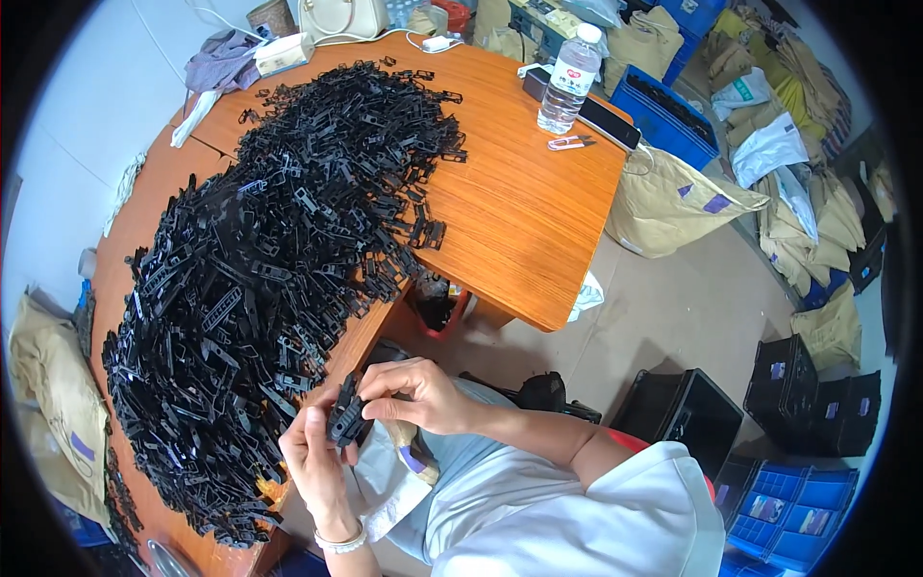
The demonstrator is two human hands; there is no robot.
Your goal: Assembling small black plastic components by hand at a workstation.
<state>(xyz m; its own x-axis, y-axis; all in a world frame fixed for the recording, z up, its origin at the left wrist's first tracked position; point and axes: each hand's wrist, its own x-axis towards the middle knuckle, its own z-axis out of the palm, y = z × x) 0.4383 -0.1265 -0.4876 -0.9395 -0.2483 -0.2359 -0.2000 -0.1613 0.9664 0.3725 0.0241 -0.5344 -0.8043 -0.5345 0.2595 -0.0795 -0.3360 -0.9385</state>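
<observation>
Between my hands, just off the table's near edge, is a black plastic part (346,419) with slots along it; whether it is one piece or a few pressed together, I cannot tell. My left hand (315,460) grips its lower left side, thumb up against it. From the right, my right hand (421,396) pinches its upper end between thumb and fingers. A huge heap of similar black plastic parts (240,279) spreads over the wooden table, its near side right beside my left hand.
On the table's (519,231) right stand a water bottle (569,87), thread snips (571,142) and a phone (608,125). Woven sacks (673,202), a blue crate (668,113) and black crates (683,413) stand on the floor at right. A red bin (450,322) sits under the table.
</observation>
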